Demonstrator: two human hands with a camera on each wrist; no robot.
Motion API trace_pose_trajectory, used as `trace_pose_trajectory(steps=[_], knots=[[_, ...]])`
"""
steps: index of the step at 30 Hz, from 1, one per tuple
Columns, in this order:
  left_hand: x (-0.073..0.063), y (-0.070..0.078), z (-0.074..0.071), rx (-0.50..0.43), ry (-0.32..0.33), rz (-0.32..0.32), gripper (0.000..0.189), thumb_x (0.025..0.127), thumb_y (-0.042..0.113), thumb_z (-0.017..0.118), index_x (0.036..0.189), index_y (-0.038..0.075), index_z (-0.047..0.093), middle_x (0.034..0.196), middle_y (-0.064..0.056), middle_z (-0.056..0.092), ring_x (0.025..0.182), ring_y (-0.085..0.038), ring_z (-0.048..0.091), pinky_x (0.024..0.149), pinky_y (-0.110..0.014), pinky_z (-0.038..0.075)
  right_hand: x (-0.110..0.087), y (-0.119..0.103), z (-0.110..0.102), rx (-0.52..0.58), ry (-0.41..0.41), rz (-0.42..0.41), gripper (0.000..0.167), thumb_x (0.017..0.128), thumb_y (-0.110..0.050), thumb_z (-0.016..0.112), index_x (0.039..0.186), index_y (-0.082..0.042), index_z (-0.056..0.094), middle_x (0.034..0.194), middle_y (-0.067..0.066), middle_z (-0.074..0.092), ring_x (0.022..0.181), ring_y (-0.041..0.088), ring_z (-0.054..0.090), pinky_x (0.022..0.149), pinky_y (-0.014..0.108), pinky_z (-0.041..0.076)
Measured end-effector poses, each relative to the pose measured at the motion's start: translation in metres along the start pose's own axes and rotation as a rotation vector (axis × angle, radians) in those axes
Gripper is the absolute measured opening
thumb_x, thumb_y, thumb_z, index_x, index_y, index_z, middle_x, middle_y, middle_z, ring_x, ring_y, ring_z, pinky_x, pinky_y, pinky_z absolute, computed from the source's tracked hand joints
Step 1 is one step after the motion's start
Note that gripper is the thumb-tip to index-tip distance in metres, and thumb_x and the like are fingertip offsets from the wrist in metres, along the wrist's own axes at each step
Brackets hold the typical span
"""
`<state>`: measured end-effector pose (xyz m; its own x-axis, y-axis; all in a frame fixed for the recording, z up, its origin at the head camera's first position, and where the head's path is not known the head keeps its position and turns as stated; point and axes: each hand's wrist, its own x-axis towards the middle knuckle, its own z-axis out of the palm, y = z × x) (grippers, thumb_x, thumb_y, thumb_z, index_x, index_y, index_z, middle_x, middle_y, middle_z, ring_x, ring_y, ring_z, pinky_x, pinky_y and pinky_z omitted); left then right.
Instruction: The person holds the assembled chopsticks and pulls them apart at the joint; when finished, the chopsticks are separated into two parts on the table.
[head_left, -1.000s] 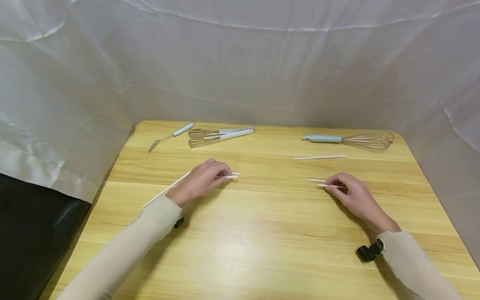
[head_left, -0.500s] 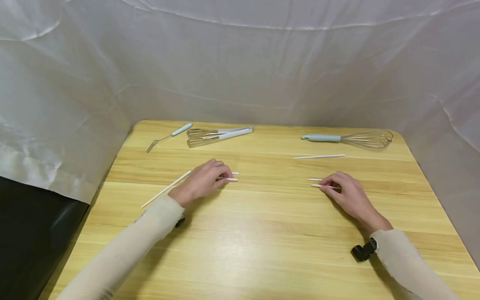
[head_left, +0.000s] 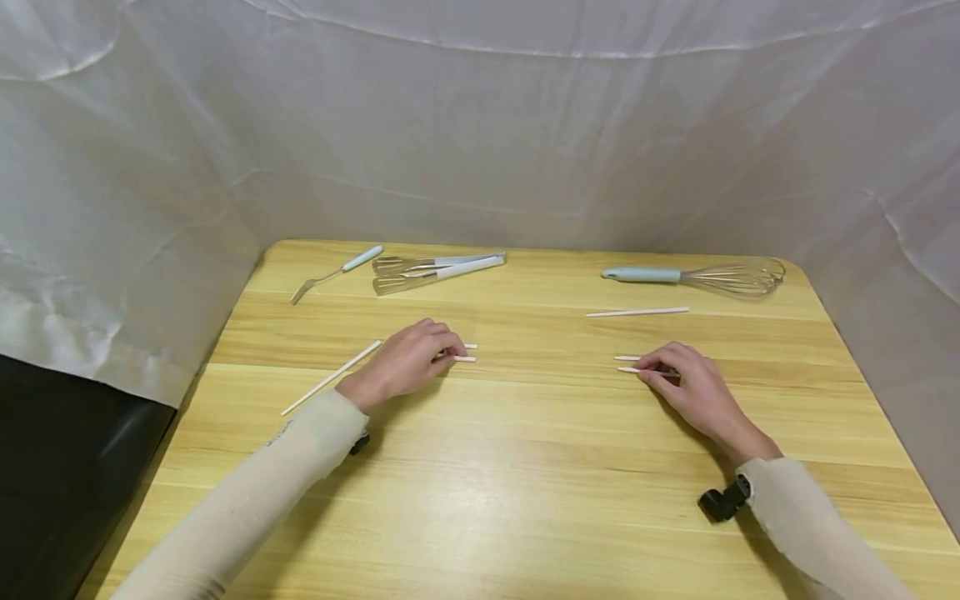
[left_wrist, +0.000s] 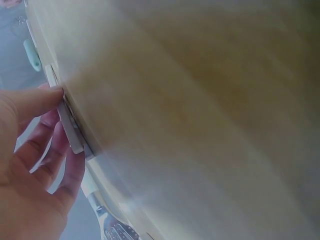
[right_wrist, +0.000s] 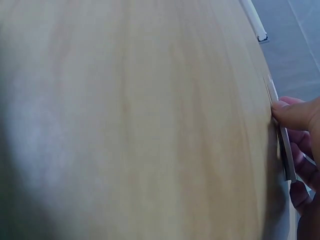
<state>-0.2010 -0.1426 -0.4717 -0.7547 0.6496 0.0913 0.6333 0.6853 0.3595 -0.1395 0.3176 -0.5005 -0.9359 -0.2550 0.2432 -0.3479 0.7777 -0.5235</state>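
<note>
My left hand [head_left: 408, 358] pinches a thin white stick [head_left: 467, 359] between thumb and fingers, close over the wooden table [head_left: 525, 500]. The left wrist view shows this stick [left_wrist: 70, 127] lengthwise along the fingers. Just beyond it lies a second white stick [head_left: 472, 346], partly hidden by the hand. Across from it, my right hand [head_left: 697, 392] pinches another white stick [head_left: 627, 370], its end pointing left. Behind that one, a similar stick [head_left: 626, 358] runs nearly parallel, its right part covered by the fingers.
One more white stick [head_left: 330, 379] slants beside the left forearm, and another [head_left: 637, 312] lies beyond the right hand. Along the back edge are a small spatula-like tool [head_left: 341, 272] with a blue handle, metal tongs [head_left: 442, 271] and a whisk [head_left: 690, 277]. Pale cloth [head_left: 525, 125] hangs behind.
The stick in my left hand has come slightly nearer me, apart from the one behind. My right hand has slid its stick a little to the left.
</note>
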Motion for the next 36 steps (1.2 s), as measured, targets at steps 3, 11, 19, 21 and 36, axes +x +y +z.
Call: trace_pose_trajectory(steps=[3, 11, 19, 21, 36], knots=[[0.001, 0.000, 0.000, 0.000, 0.001, -0.002, 0.015, 0.105, 0.014, 0.075, 0.118, 0.019, 0.081, 0.113, 0.002, 0.077, 0.099, -0.019, 0.065, 0.087, -0.036, 0.055, 0.000, 0.000, 0.000, -0.003, 0.000, -0.009, 0.012, 0.102, -0.012, 0.079, 0.111, -0.018, 0.083, 0.106, -0.001, 0.073, 0.092, 0.013, 0.064, 0.079, 0.017, 0.049], [0.002, 0.000, 0.000, -0.002, -0.012, -0.019, 0.015, 0.106, 0.016, 0.074, 0.119, 0.019, 0.081, 0.114, 0.002, 0.077, 0.099, -0.018, 0.066, 0.088, -0.037, 0.056, 0.000, -0.001, -0.001, -0.009, -0.001, -0.023, 0.012, 0.101, -0.010, 0.079, 0.110, -0.017, 0.083, 0.104, -0.001, 0.072, 0.085, 0.005, 0.056, 0.073, 0.021, 0.046], [0.001, -0.001, -0.003, -0.044, -0.023, -0.042, 0.016, 0.106, 0.016, 0.074, 0.121, 0.018, 0.080, 0.115, 0.002, 0.076, 0.102, -0.018, 0.068, 0.091, -0.038, 0.057, 0.000, -0.001, -0.001, -0.009, -0.001, -0.028, 0.013, 0.101, -0.009, 0.079, 0.110, -0.017, 0.083, 0.104, -0.001, 0.072, 0.085, 0.005, 0.056, 0.073, 0.022, 0.046], [-0.001, -0.003, -0.007, -0.073, -0.017, -0.060, 0.017, 0.106, 0.017, 0.074, 0.122, 0.017, 0.080, 0.115, 0.002, 0.076, 0.105, -0.018, 0.069, 0.094, -0.039, 0.058, 0.001, -0.002, -0.001, -0.007, -0.003, -0.027, 0.013, 0.101, -0.010, 0.078, 0.111, -0.017, 0.083, 0.105, -0.001, 0.072, 0.085, 0.005, 0.056, 0.073, 0.022, 0.045], [-0.067, -0.056, -0.046, -0.199, 0.060, -0.282, 0.017, 0.106, 0.018, 0.073, 0.123, 0.013, 0.077, 0.117, -0.003, 0.076, 0.105, -0.023, 0.070, 0.094, -0.049, 0.058, 0.002, -0.001, 0.001, -0.007, -0.006, -0.017, 0.012, 0.102, -0.011, 0.078, 0.111, -0.017, 0.083, 0.107, 0.000, 0.073, 0.091, 0.011, 0.062, 0.078, 0.023, 0.047]])
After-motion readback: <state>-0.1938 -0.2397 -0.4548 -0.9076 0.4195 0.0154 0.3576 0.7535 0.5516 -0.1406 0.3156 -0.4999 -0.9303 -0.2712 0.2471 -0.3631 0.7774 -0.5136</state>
